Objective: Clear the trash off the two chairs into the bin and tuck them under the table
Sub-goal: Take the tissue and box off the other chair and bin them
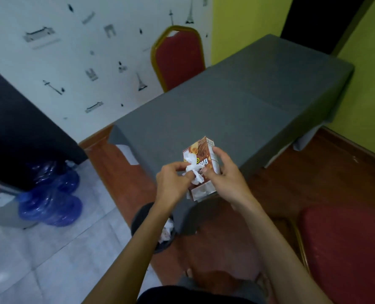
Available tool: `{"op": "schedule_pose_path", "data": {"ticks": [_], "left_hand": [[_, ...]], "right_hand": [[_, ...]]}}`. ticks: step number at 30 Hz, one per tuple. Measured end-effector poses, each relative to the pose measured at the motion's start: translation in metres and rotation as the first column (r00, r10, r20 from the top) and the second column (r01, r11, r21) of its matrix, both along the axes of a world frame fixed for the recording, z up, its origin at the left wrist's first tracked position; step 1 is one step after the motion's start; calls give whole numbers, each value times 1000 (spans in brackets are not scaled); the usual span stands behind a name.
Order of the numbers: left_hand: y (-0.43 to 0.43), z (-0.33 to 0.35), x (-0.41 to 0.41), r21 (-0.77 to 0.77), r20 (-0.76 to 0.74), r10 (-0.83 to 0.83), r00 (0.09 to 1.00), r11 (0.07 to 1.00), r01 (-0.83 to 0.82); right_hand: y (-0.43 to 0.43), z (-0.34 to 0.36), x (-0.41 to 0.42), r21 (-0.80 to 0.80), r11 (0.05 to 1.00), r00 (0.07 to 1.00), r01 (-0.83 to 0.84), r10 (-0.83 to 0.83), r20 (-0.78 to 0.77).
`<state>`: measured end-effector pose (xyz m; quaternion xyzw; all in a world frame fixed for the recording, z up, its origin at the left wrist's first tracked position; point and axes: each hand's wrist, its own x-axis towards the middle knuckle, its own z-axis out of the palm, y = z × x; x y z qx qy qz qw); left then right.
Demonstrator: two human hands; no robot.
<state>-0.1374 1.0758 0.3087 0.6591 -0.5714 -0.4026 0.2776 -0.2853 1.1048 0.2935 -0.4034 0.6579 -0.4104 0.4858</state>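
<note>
My right hand grips a brown snack box held upright over the table's near edge. My left hand pinches a crumpled white tissue against the front of the box. A dark round bin stands on the floor below my left forearm, with white crumpled paper inside. One red chair with a gold frame stands at the far side of the grey-covered table, by the wall. The red seat of a second chair is at my lower right, with nothing on its visible part.
Two blue water jugs lie on the tiled floor at the left beside a dark cabinet. The floor under the table is red-brown wood. A yellow wall runs behind the table at the right. My feet show at the bottom.
</note>
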Motion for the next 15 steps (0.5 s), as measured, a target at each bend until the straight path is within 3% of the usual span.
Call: {"op": "schedule_pose_path", "data": {"ticks": [7, 15], "left_hand": [[3, -35, 94, 142, -4, 116, 993, 983, -115], [24, -76, 137, 315, -32, 249, 968, 921, -227]], "right_hand": [[-15, -14, 92, 111, 972, 978, -205, 208, -17], [-19, -56, 147, 245, 885, 891, -397, 435, -128]]}}
